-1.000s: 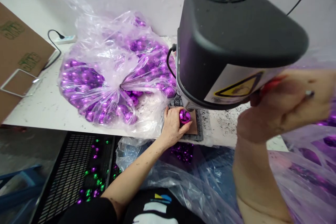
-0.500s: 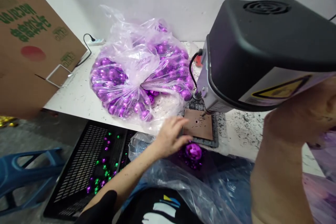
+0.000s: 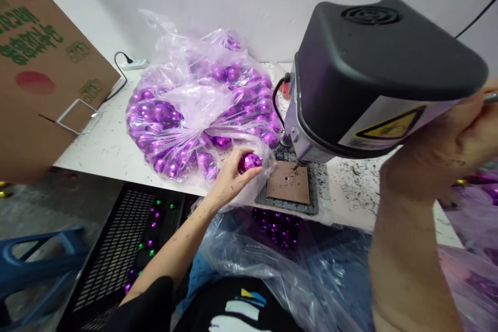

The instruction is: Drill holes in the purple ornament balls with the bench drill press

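My left hand [image 3: 232,175] is closed round a shiny purple ball [image 3: 249,162], just left of a brown square plate [image 3: 288,182] with a small hole. Over the plate stands a black-topped drilling machine [image 3: 373,62] with a warning label. At its right side my right hand [image 3: 472,127] is raised, its fingers wrapped round a metal handle [image 3: 490,97] and partly hidden. A clear bag [image 3: 202,109] full of purple balls lies behind my left hand. More purple pieces [image 3: 276,225] lie in the plastic on my lap.
A cardboard box [image 3: 46,83] stands at the left of the white table [image 3: 101,150]. Below it are a black crate [image 3: 112,249] with small green and purple balls and a blue stool [image 3: 39,259]. Purple items in plastic [image 3: 470,228] are at the right.
My left hand has moved left and up from the plate's front corner and now holds a purple ball. The ball that was dropping in front of the plate is no longer there.
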